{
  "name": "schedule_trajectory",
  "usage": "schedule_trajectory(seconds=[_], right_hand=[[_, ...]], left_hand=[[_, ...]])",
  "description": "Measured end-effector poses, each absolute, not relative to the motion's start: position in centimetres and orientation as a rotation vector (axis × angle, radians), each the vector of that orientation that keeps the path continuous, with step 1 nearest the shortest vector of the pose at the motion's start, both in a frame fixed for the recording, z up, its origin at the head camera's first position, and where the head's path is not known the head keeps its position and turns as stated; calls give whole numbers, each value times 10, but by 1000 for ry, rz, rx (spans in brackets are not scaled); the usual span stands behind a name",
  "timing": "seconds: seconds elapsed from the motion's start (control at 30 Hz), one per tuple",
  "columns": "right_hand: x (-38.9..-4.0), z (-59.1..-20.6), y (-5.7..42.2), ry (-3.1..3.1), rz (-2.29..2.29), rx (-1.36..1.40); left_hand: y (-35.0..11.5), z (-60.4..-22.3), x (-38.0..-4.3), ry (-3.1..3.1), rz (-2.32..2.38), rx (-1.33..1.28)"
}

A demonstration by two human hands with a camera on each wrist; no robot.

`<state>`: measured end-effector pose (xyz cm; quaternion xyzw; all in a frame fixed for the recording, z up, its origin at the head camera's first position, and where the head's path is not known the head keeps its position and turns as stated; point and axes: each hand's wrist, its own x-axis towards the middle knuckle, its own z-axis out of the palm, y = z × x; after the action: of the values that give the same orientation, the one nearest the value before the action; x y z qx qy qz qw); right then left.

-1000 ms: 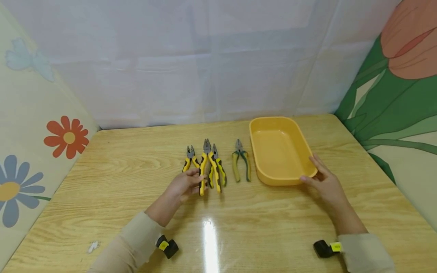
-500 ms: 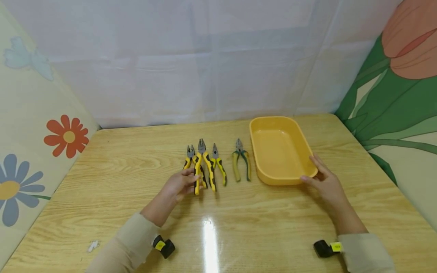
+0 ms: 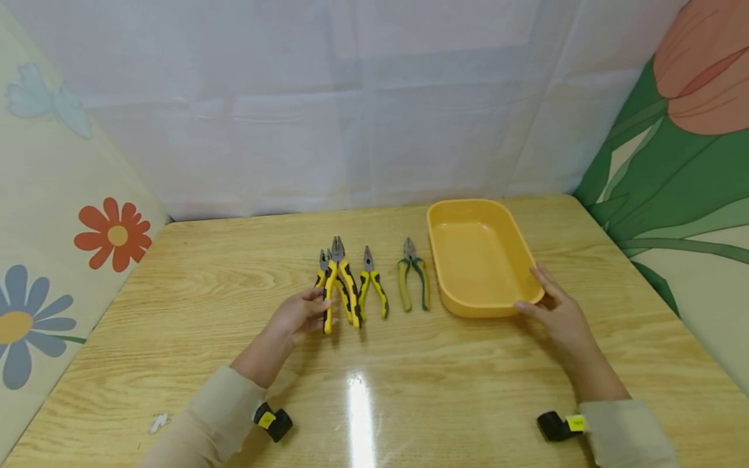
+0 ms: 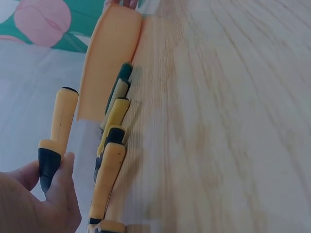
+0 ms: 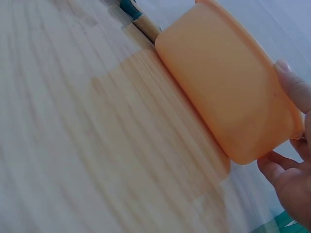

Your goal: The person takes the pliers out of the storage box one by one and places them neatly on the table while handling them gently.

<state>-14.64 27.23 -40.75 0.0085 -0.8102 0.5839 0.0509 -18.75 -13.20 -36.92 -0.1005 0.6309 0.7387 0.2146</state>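
Observation:
My left hand (image 3: 298,314) pinches one handle of large yellow-and-black combination pliers (image 3: 351,289), jaws pointing away. In the left wrist view these held pliers (image 4: 63,114) hang above the table. Behind them, smaller yellow-and-black pliers (image 3: 324,261) lie partly hidden. To the right are long-nose pliers (image 3: 379,296) with yellow-and-black handles, then pliers with green-and-tan handles (image 3: 404,286). My right hand (image 3: 562,318) grips the near right corner of a yellow plastic tray (image 3: 482,260); its thumb is at the rim (image 5: 291,87). Nothing lies in the tray.
A wooden table (image 3: 445,390) carries everything, with a bright reflection near its front. A small white patch (image 3: 159,422) marks the table at the left. A white cloth (image 3: 281,117) hangs behind, and flower-printed panels (image 3: 47,260) stand at the sides.
My left hand has carried the large pliers leftward, from in front of the long-nose pliers to over the leftmost pair. The right hand and tray have stayed put.

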Motion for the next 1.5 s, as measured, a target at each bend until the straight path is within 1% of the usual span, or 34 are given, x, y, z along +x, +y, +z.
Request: schedule_trajectory(seconds=[0.6,0.8,0.97,1.5], right_hand=[[-145,-407,271,-2493,1734,14],[-145,-407,271,-2518,1703,10],[-145,-406,271,-2510,1718,10],[-146,-408,271,-2447,1785,7]], left_hand=[[-157,-373,-185,1754,2066,-227],[-163,-374,-184,1759,2065,-256],[-168,-374,-184,1771,2070,-291],[-179,-376,-182,1787,2058,-247]])
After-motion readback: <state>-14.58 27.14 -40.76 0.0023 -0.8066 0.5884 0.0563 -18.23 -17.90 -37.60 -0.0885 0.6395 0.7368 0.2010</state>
